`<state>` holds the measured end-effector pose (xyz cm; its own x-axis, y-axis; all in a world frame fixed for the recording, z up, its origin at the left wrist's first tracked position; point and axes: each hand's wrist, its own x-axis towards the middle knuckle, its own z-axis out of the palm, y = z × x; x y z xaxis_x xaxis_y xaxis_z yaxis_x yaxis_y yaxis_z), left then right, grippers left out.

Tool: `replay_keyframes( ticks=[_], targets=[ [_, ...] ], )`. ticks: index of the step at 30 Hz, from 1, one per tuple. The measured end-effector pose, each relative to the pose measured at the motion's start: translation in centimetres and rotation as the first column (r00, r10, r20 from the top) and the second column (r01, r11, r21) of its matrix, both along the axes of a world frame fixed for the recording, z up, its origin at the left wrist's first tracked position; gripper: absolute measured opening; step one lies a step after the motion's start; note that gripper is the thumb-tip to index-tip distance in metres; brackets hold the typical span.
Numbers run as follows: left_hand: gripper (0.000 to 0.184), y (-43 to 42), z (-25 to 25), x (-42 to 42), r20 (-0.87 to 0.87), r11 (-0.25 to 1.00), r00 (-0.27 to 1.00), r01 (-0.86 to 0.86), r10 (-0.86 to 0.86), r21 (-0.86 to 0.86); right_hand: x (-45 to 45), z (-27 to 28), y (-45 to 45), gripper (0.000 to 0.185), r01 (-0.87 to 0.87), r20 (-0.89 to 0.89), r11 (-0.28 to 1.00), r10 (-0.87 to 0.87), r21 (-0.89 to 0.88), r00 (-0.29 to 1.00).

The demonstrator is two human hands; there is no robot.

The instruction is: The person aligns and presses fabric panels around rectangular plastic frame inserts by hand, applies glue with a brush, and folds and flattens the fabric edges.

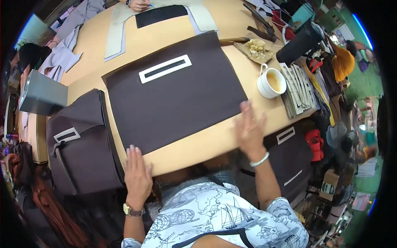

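Observation:
A large dark brown sheet (178, 103), perhaps leather or fabric, lies flat on the table. Near its far edge is a white rectangular frame (145, 77) around a dark slot. My left hand (138, 173) rests by the sheet's near left corner, fingers stretched out and holding nothing. At the near right corner, my right hand (250, 132) is slightly blurred, its fingers apart and nothing in them; whether it touches the sheet I cannot tell. Left of the sheet, a stack of similar dark pieces (89, 157) hangs over the table edge, with a hammer (63, 163) on top.
A white cup (271, 84) stands right of the sheet, beside stacked pale strips (298, 93) and a black cylinder (301, 43). A metal box (43, 94) sits at left. Across the table (89, 76), another person's hand (139, 5) holds a pen near a black piece (161, 16).

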<state>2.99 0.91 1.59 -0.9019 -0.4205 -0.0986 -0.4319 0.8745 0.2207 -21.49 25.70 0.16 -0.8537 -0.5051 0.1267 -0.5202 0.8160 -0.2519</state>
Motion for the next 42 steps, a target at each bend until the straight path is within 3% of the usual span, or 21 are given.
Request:
replay_keyframes(
  ticks=[1, 2, 5, 9, 11, 14, 16, 18, 20, 23, 26, 28, 30, 31, 34, 35, 38, 39, 40, 41, 42],
  targets=[
    [0.050, -0.2, 0.2, 0.4, -0.090, 0.998, 0.996, -0.011, 0.006, -0.064, -1.5, -0.4, 1.2, 0.059, 0.074, -0.135, 0.997, -0.071, 0.022, 0.988],
    [0.046, -0.4, 0.0, 0.6, -0.098, 0.994, 0.995, 0.002, -0.012, -0.106, -2.3, 0.6, 1.5, 0.058, 0.132, 0.084, 0.971, -0.117, -0.198, 0.990],
    [0.032, -1.3, -0.4, -0.1, -0.188, 0.955, 0.977, 0.038, -0.098, -0.295, -3.1, 0.9, 1.2, 0.063, 0.165, 0.028, 0.956, -0.164, -0.244, 0.986],
    [0.028, -2.5, -0.3, -0.6, -0.252, 0.945, 0.954, 0.080, -0.165, -0.316, -3.0, 1.4, -1.3, 0.072, 0.316, 0.027, 0.890, -0.326, -0.328, 0.945],
    [0.027, -3.1, -0.2, -0.5, -0.300, 0.964, 0.942, 0.069, -0.147, -0.256, -3.3, 1.2, -1.9, 0.073, 0.372, 0.050, 0.862, -0.378, -0.344, 0.924],
    [0.025, -2.5, 0.3, -0.3, -0.426, 0.991, 0.902, 0.017, -0.074, -0.136, -4.3, 1.7, -1.5, 0.075, 0.472, 0.444, 0.728, -0.254, -0.498, 0.859],
    [0.025, -1.2, 0.9, 0.1, -0.519, 0.999, 0.854, -0.008, -0.009, -0.032, -4.4, 0.0, -0.6, 0.078, 0.411, 0.238, 0.681, -0.337, -0.606, 0.911],
    [0.026, 0.3, 1.5, 0.9, -0.600, 0.997, 0.797, -0.036, 0.070, 0.069, -3.5, 0.6, -0.2, 0.085, 0.391, 0.067, 0.713, -0.437, -0.583, 0.897],
    [0.026, 1.8, 1.5, 1.9, -0.597, 0.981, 0.791, -0.019, 0.132, 0.193, -2.0, 2.1, 0.0, 0.086, 0.550, 0.403, 0.607, -0.376, -0.573, 0.835],
    [0.025, 4.4, 1.5, 2.2, -0.613, 0.953, 0.772, 0.035, 0.165, 0.300, -1.1, 1.8, -0.9, 0.090, 0.499, 0.372, 0.645, -0.335, -0.579, 0.866],
    [0.024, 5.6, 1.1, 3.4, -0.543, 0.916, 0.829, 0.107, 0.133, 0.387, -1.5, 2.3, -3.0, 0.093, 0.445, 0.425, 0.584, -0.182, -0.678, 0.887],
    [0.026, 5.7, -0.3, 4.4, -0.573, 0.880, 0.813, 0.197, 0.100, 0.433, -2.8, 1.0, -3.6, 0.087, 0.414, 0.342, 0.666, -0.245, -0.621, 0.907],
    [0.026, 6.2, -1.4, 5.5, -0.499, 0.802, 0.848, 0.166, 0.181, 0.574, -3.1, 0.9, -4.3, 0.084, 0.360, 0.227, 0.715, -0.279, -0.599, 0.933],
    [0.024, 6.4, -1.7, 5.9, -0.434, 0.743, 0.875, 0.141, 0.216, 0.654, -3.0, 1.0, -4.6, 0.080, 0.403, 0.284, 0.682, -0.286, -0.611, 0.915],
    [0.021, 7.2, -1.9, 5.7, -0.110, 0.343, 0.891, -0.054, 0.441, 0.938, -2.8, 0.2, -4.4, 0.079, 0.414, 0.284, 0.630, -0.302, -0.657, 0.910],
    [0.023, 7.2, -2.2, 6.0, 0.013, 0.128, 0.891, -0.080, 0.454, 0.989, -2.5, 1.2, -4.5, 0.078, 0.490, 0.381, 0.627, -0.312, -0.605, 0.870],
    [0.027, 6.9, -1.9, 5.1, 0.030, -0.104, 0.794, 0.042, 0.607, 0.994, -3.9, -0.7, -5.2, 0.079, 0.385, 0.299, 0.517, -0.246, -0.764, 0.922],
    [0.037, 6.1, -1.4, 4.2, -0.068, 0.030, 0.795, 0.062, 0.603, 0.998, -4.4, -1.8, -5.5, 0.079, 0.314, 0.164, 0.578, -0.297, -0.753, 0.941],
    [0.044, 5.5, -0.2, 3.0, -0.038, -0.128, 0.731, 0.171, 0.682, 0.977, -5.3, -3.0, -6.2, 0.080, 0.248, 0.026, 0.637, -0.336, -0.730, 0.941],
    [0.048, 4.2, -0.6, 2.0, -0.191, 0.044, 0.688, 0.226, 0.700, 0.973, -5.8, -3.5, -6.9, 0.080, 0.187, -0.114, 0.696, -0.363, -0.694, 0.925],
    [0.048, 3.3, 0.3, 0.4, -0.234, 0.175, 0.650, 0.155, 0.723, 0.972, -5.3, -2.2, -7.5, 0.081, 0.261, 0.042, 0.674, -0.323, -0.692, 0.945]
  ],
)
